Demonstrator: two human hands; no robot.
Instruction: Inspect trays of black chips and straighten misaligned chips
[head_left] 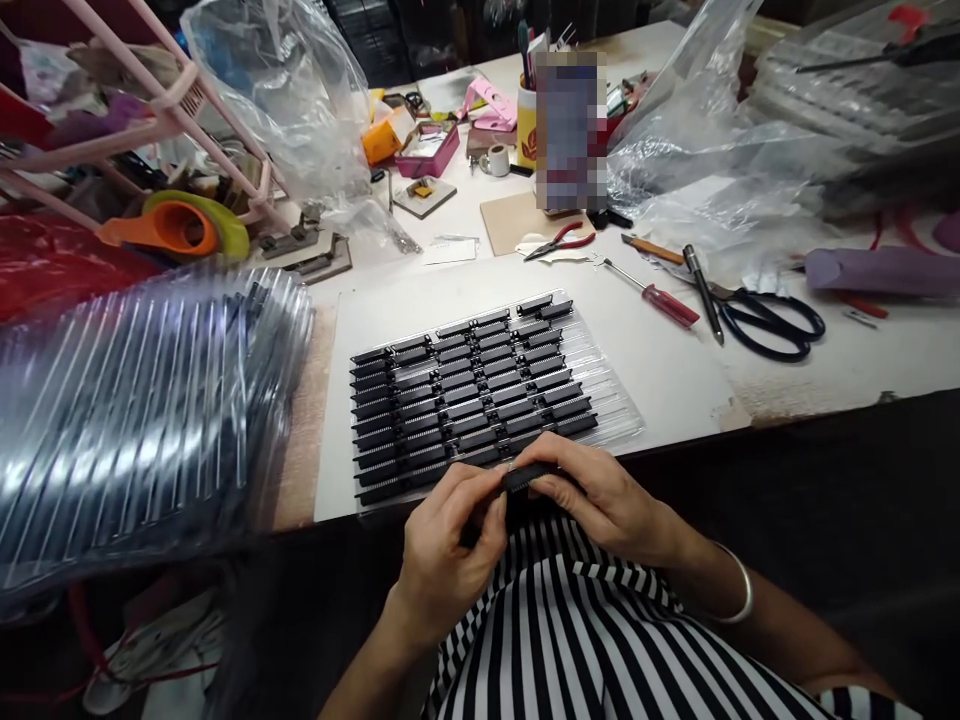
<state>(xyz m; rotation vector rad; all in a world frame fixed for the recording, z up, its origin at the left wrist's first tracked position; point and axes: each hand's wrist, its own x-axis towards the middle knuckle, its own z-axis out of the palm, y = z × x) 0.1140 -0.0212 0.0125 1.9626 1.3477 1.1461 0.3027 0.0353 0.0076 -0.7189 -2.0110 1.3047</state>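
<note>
Between my two hands, just in front of the table's near edge, is a small black connector (527, 477) with a row of fine pins along its lower side. My left hand (459, 535) pinches its left end between thumb and fingers. At its right end, the thumb and index finger of my right hand (600, 497) grip it too. Right behind my hands lies a clear plastic tray (619, 405) on a white board. Rows of similar black connectors (461, 395) fill most of it, and grooves at its right side show bare.
A stack of clear plastic trays (142, 420) stands at the left. Beyond the board lie red-handled pliers (562, 240), a screwdriver (670, 305), a black pen (702, 290) and scissors (776, 320). Plastic bags (697, 150) and a pink rack (176, 105) crowd the back.
</note>
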